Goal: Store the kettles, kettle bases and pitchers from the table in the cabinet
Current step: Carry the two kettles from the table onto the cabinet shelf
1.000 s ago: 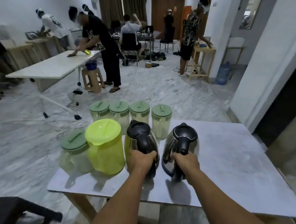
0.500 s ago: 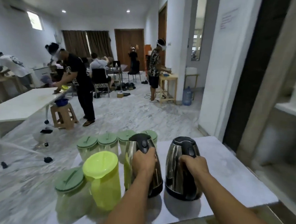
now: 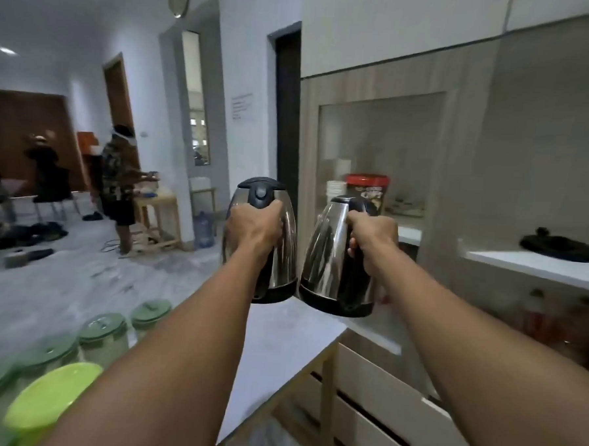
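I hold two steel kettles with black lids and bases in the air above the table's (image 3: 280,338) far right corner. My left hand (image 3: 252,229) grips the handle of the left kettle (image 3: 281,256). My right hand (image 3: 372,239) grips the handle of the right kettle (image 3: 328,258), which tilts slightly. Both hang in front of the open cabinet shelf (image 3: 408,234). At the lower left, on the table, stand a lime-green pitcher (image 3: 48,404) and several clear pitchers with green lids (image 3: 103,328). A black kettle base (image 3: 558,247) lies on the white shelf at the right.
The cabinet niche holds a red-lidded tub (image 3: 368,185) and white cups (image 3: 335,191). White drawers (image 3: 379,397) sit below it, next to the table's wooden leg. A person (image 3: 117,186) stands at a small wooden table across the marble floor, beside a water bottle (image 3: 202,230).
Both kettles have been lifted off the table and carried up and rightward. My view has swung right, from the table to the cabinet.
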Action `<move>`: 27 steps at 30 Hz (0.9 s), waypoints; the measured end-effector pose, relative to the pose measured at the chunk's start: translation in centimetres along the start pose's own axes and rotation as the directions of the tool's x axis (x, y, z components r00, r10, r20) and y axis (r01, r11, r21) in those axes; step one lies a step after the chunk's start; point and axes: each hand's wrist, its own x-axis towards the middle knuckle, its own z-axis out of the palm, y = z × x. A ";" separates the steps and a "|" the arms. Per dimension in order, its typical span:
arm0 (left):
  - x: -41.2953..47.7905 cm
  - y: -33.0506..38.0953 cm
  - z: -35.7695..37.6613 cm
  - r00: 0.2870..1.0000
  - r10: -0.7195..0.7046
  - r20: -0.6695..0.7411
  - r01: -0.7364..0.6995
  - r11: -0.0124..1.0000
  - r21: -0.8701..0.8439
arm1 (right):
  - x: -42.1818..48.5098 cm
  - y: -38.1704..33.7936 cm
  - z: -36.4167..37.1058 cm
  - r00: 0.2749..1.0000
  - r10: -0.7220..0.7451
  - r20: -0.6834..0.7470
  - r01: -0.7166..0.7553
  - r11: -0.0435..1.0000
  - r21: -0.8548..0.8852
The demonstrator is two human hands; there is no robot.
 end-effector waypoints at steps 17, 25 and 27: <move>-16.4 13.7 29.7 0.786 0.195 0.587 0.032 0.935 -0.354 | 9.3 -7.3 -34.2 0.706 -0.298 -0.642 0.215 0.955 -0.207; -19.2 16.7 47.1 0.784 0.214 0.583 -0.002 0.940 -0.342 | 20.9 -8.6 -45.7 0.677 -0.341 -0.652 0.246 0.940 -0.237; -19.3 16.9 50.7 0.792 0.200 0.577 0.011 0.940 -0.340 | 24.0 -8.8 -47.7 0.681 -0.341 -0.648 0.240 0.940 -0.243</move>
